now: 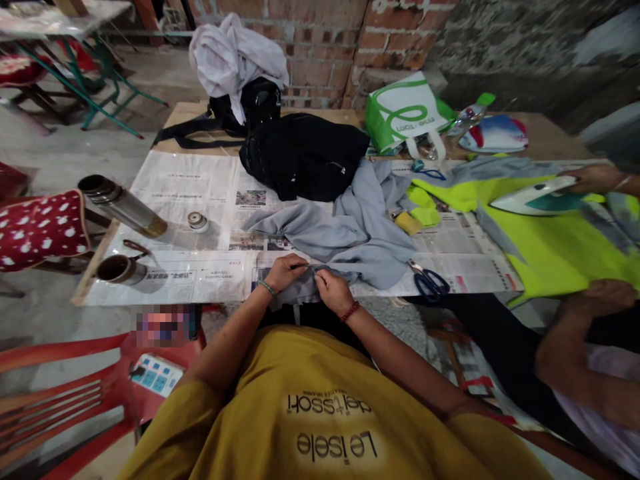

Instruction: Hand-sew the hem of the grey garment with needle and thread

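Observation:
A grey cloth garment point(363, 227) lies crumpled across the newspaper-covered table, and its near edge comes down over the table's front. My left hand point(287, 273) is closed in a pinch at that edge; a small dark sliver shows at its fingertips, too small to name. Close beside it, my right hand point(334, 292) also pinches the garment's edge, fingers curled in. The fingertips of both hands nearly meet. Blue-handled scissors point(430, 281) rest on the table to the right of my right hand.
A person's hand at right holds an iron point(533, 197) on a yellow-green garment point(545, 250). A black bag point(305, 157), a green-white bag point(407, 113) and a plastic bottle point(470, 117) stand behind. A steel flask point(123, 207), its lid point(198, 221) and a mug point(120, 270) are left.

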`<state>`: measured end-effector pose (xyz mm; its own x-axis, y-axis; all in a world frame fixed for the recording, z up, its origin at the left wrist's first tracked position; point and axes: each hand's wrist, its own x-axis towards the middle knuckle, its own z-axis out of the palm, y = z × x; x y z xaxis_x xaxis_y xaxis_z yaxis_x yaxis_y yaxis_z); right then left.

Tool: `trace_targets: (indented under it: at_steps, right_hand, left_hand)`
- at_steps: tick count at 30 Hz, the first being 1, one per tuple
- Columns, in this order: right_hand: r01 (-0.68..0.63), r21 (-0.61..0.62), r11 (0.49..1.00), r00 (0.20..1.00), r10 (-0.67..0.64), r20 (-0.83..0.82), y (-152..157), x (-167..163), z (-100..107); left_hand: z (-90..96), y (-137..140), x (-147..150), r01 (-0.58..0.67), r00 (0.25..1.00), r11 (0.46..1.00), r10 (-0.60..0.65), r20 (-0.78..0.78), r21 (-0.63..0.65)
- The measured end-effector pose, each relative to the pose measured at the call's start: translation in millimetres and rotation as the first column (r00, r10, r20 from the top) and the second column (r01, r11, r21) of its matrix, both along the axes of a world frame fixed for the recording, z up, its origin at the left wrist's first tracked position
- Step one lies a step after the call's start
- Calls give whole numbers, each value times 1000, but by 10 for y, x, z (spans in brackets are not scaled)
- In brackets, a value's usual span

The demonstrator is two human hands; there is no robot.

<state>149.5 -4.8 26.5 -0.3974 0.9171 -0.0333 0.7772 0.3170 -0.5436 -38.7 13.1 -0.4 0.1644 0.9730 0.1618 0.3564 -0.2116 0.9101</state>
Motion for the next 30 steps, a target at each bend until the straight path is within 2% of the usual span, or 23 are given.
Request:
trace_targets:
  at_steps: [12, 24, 27, 30]
  right_hand:
    - [36, 12, 999, 997, -35, -74, 37, -56, -6]
    - [102, -6, 995, 994, -102, -31, 82, -204, -61]
    - [110, -21, 994, 989, -111, -100, 102, -213, -25]
    - [131, -114, 985, 974, -150, -170, 109, -217, 15]
  left_hand:
    - [11, -8, -9, 33, 999, 999, -33, 13, 13]
    - [6, -5, -3, 125, 992, 990, -126, 8, 60]
    - [10, -10, -2, 93, 996, 994, -93, -8, 51]
    - [30, -20, -13, 14, 1000, 999, -13, -19, 51]
